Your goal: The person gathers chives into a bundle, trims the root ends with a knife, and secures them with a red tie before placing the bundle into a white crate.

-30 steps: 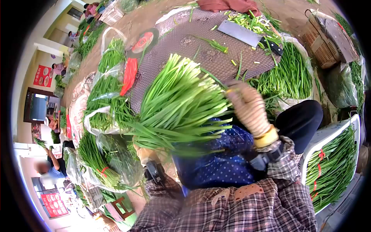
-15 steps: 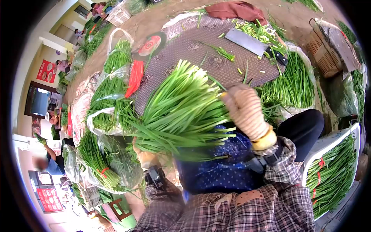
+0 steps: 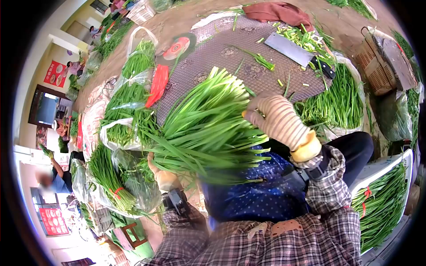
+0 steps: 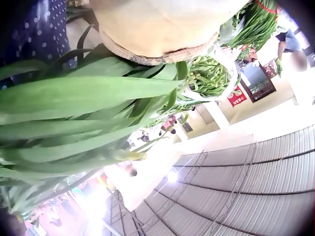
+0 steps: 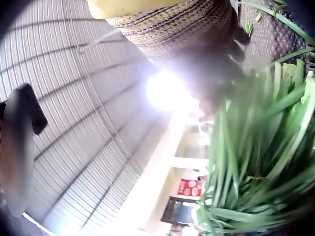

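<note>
A large loose bunch of garlic chives (image 3: 204, 128) spreads over the lap, pale cut ends toward the mat and green leaves toward the body. My left hand (image 3: 165, 177), in a light glove, holds it from the left and below. Its fingers are hidden under the leaves, and in the left wrist view long chive leaves (image 4: 83, 98) run beside the glove. My right hand (image 3: 284, 119), in a striped knit glove, bends its fingers around the bunch's right edge near the pale ends. In the right wrist view those fingers are blurred against the chives (image 5: 256, 162).
On the patterned mat (image 3: 217, 48) lie a cleaver (image 3: 290, 49), chopped pale ends (image 3: 306, 40) and a grinding disc (image 3: 177, 48). Bagged chives (image 3: 135, 66) stand left. More chives (image 3: 335, 97) lie right, beside a white crate (image 3: 406, 177). A brown cloth (image 3: 279, 13) sits at the back.
My right hand has shifted left along the bunch, its fingers further over the edge. My left hand stays under the chives. The head view has turned slightly.
</note>
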Available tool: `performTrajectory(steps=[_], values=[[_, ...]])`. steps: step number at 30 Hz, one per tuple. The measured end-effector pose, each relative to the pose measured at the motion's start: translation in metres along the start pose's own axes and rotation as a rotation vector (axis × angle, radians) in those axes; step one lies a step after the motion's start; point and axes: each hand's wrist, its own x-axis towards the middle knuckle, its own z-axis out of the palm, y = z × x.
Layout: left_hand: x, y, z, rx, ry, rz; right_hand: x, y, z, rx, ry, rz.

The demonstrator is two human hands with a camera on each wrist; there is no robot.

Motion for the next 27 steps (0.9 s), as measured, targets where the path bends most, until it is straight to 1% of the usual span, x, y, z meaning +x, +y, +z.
performTrajectory(steps=[1, 2, 3, 4, 5, 6, 7, 8, 9, 10, 11, 12, 13, 15, 16, 17, 18, 19, 21, 22, 23, 24, 25, 26, 27], values=[[0.003, 0.001, -0.003, -0.569, -0.142, -0.446, 0.001, 0.003, 0.003, 0.002, -0.006, -0.007], [0.002, 0.004, -0.006, -0.873, -0.232, -0.651, 0.001, 0.008, 0.005, 0.05, 0.068, -0.113], [0.01, 0.022, -0.017, -1.139, -0.276, -0.9, -0.002, 0.015, 0.007, 0.097, 0.14, -0.215], [0.027, 0.081, -0.043, -1.432, -0.033, -1.04, -0.006, 0.023, 0.011, 0.234, 0.308, -0.257], [0.024, 0.083, -0.042, -1.554, 0.031, -1.029, -0.013, 0.029, 0.001, 0.206, 0.283, -0.177], [0.021, 0.084, -0.041, -1.68, 0.094, -1.015, -0.024, 0.034, -0.012, 0.155, 0.336, -0.119], [0.018, 0.086, -0.04, -1.804, 0.155, -0.998, -0.036, 0.042, -0.023, 0.103, 0.375, 0.024], [0.015, 0.084, -0.04, -1.695, 0.136, -0.909, -0.049, 0.066, -0.031, -0.122, 0.369, 0.169], [0.016, 0.086, -0.039, -1.595, 0.139, -0.865, -0.061, 0.089, -0.042, -0.476, 0.237, 0.389], [0.017, 0.088, -0.037, -1.492, 0.145, -0.826, -0.063, 0.089, -0.05, -0.707, 0.037, 0.627], [0.017, 0.09, -0.036, -1.388, 0.153, -0.791, -0.074, 0.081, -0.052, -0.853, -0.005, 0.592], [0.028, 0.102, -0.049, -1.754, 0.199, -0.911, -0.075, 0.076, -0.046, -0.651, 0.168, 0.435], [0.029, 0.103, -0.05, -1.838, 0.173, -0.923, -0.071, 0.062, -0.038, -0.441, 0.327, 0.28], [0.031, 0.104, -0.052, -2.001, 0.119, -0.956, -0.053, 0.026, -0.03, 0.013, 0.28, 0.121], [0.031, 0.102, -0.048, -1.82, 0.185, -1.007, -0.039, 0.014, -0.025, 0.238, 0.189, 0.108], [0.032, 0.1, -0.045, -1.732, 0.218, -1.021, -0.026, 0.009, -0.015, 0.368, 0.141, 0.058], [0.032, 0.098, -0.042, -1.641, 0.247, -1.036, -0.014, 0.01, -0.005, 0.417, 0.046, 0.048], [0.032, 0.097, -0.041, -1.698, 0.261, -1.056, -0.002, 0.007, 0.0, 0.187, -0.068, 0.119], [0.037, 0.091, -0.043, -1.756, 0.282, -1.07, 0.011, 0.017, 0.025, 0.157, -0.185, 0.129], [0.043, 0.089, -0.046, -1.765, 0.309, -1.179, 0.005, 0.02, 0.026, 0.181, -0.002, 0.039], [0.038, 0.08, -0.043, -1.77, 0.262, -1.164, -0.001, 0.028, 0.026, 0.18, 0.119, 0.037], [0.034, 0.071, -0.039, -1.774, 0.215, -1.147, -0.011, 0.044, 0.024, 0.059, 0.356, -0.105], [0.031, 0.063, -0.036, -1.777, 0.169, -1.13, -0.019, 0.047, 0.008, -0.074, 0.458, -0.114], [0.032, 0.076, -0.042, -1.823, 0.214, -1.122, -0.033, 0.069, -0.003, -0.232, 0.367, 0.062], [0.03, 0.076, -0.038, -1.851, 0.232, -1.121, -0.049, 0.093, -0.01, -0.444, 0.283, 0.217]])
